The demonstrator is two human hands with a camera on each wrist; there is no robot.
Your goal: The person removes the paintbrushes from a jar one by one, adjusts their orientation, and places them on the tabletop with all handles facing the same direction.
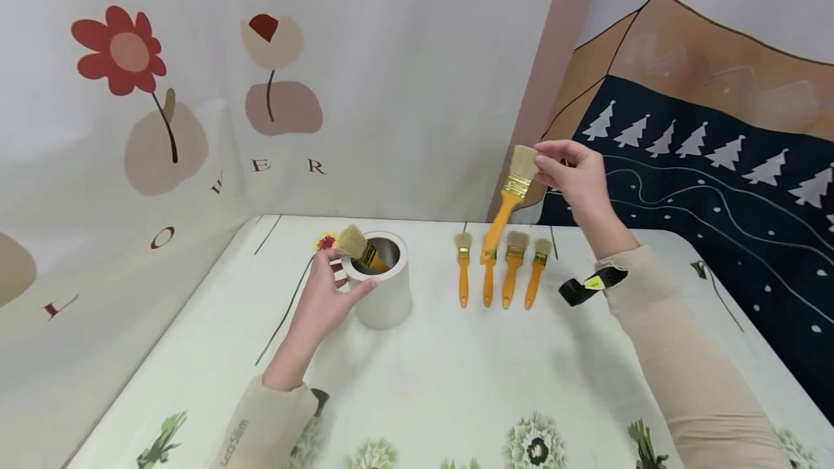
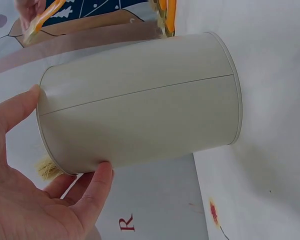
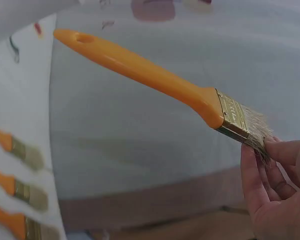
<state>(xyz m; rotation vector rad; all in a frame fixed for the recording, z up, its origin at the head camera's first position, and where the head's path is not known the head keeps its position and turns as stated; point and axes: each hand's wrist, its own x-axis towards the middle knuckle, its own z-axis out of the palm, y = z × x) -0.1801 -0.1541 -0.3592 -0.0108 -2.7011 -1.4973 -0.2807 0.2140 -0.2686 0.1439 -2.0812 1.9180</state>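
Observation:
My left hand [image 1: 326, 302] grips a white cylindrical can [image 1: 386, 302] near its rim, thumb on one side and fingers on the other. The can stands upright on the table. A paintbrush [image 1: 355, 244] leans inside it, bristles up over the rim, its lower handle hidden. Above the table, my right hand [image 1: 576, 178] pinches the bristle end of another paintbrush [image 1: 502, 217] between thumb and fingers. That brush's orange handle [image 3: 140, 70] hangs down and slants away from the hand. In the left wrist view, the can [image 2: 140, 115] fills the middle, with fingertips pressed to its side.
On the table to the right of the can lies a row of several paintbrushes [image 1: 463, 270] with orange handles, bristles toward the back. A printed cloth [image 1: 417, 93] hangs behind the table's rear edge. The light tabletop [image 1: 443, 375] carries printed flowers.

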